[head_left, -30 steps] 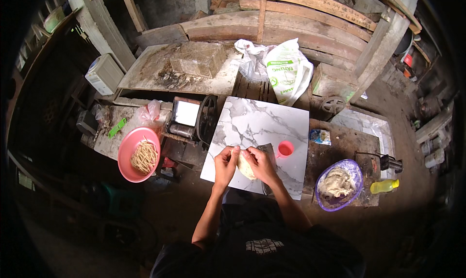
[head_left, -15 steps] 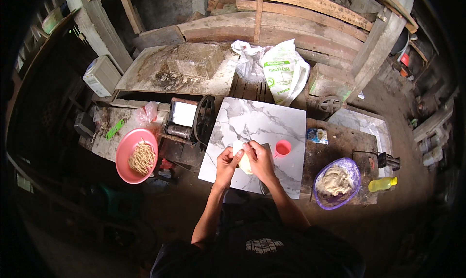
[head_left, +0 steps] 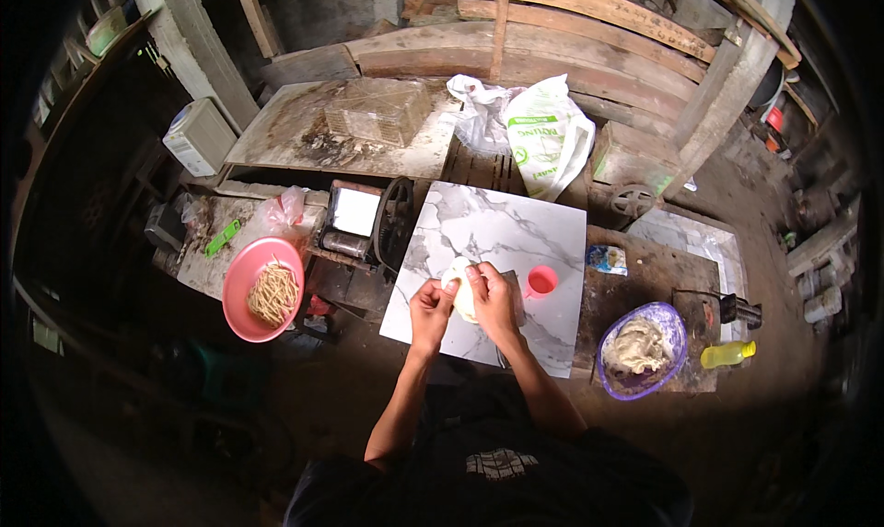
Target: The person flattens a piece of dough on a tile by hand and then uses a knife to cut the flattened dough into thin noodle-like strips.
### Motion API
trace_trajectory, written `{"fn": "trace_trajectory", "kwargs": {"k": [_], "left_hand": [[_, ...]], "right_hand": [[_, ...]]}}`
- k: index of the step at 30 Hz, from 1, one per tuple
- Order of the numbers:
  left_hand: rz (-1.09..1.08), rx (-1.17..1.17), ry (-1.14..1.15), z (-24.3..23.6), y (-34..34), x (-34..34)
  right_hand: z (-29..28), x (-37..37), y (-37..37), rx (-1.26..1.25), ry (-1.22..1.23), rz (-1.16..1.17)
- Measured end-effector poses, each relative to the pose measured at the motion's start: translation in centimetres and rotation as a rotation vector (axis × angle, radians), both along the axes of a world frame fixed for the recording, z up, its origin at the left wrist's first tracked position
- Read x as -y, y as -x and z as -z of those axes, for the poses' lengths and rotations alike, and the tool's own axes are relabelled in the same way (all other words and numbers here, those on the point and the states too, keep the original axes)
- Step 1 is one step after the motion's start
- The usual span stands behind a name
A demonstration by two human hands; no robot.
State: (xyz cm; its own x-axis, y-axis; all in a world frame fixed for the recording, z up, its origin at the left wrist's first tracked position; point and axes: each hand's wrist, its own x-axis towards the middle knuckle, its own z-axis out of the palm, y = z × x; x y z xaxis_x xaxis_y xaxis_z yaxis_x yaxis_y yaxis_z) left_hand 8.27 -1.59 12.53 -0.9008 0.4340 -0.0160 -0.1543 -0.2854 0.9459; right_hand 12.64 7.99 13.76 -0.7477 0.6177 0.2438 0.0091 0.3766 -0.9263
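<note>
My left hand [head_left: 429, 311] and my right hand [head_left: 494, 304] both pinch a flattened piece of pale dough [head_left: 460, 299], held upright between thumbs and fingers over a white marble-patterned board [head_left: 428, 223]. Behind my right hand lies a dark grey flat object [head_left: 512, 288], partly hidden. A pink cup [head_left: 541, 281] stands on the board just right of my right hand.
Left are a pink basin of dough sticks [head_left: 238, 288] and a roller machine with a wheel [head_left: 353, 223]. Right are a purple bowl of dough [head_left: 645, 352], a yellow bottle [head_left: 729, 352] and a blue packet [head_left: 608, 259]. Behind sit white sacks [head_left: 543, 136] and a wire cage [head_left: 373, 113].
The dough piece has shifted up between my fingers, so its top now shows above my thumbs. My right thumb has moved slightly upward, and both hands still grip the dough.
</note>
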Motion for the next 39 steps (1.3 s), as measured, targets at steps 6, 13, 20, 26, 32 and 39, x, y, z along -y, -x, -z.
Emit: {"fn": "trace_trajectory", "kwargs": {"k": [6,13,20,26,32,39], "left_hand": [[0.113,0.028,-0.032,-0.1,0.2,0.2],[0.058,0.008,0.027,-0.8,0.4,-0.2],[0.21,-0.012,-0.026,-0.4,-0.8,-0.8],[0.152,-0.198,0.015,-0.3,-1.1,-1.7],[0.178,-0.329,0.197,-1.7,0.0,-0.6],[0.045,-0.308,0.242,-1.6,-0.1,-1.3]], "right_hand": [[0.0,0.1,-0.1,-0.01,0.101,0.064],[-0.7,-0.5,-0.4,0.086,0.067,0.082],[-0.3,-0.3,0.2,-0.153,0.146,0.075],[0.0,-1.8,0.2,-0.073,0.11,0.019],[-1.6,-1.1,0.5,0.076,0.084,0.015],[-3.0,-0.5,0.7,0.101,-0.004,0.075]]}}
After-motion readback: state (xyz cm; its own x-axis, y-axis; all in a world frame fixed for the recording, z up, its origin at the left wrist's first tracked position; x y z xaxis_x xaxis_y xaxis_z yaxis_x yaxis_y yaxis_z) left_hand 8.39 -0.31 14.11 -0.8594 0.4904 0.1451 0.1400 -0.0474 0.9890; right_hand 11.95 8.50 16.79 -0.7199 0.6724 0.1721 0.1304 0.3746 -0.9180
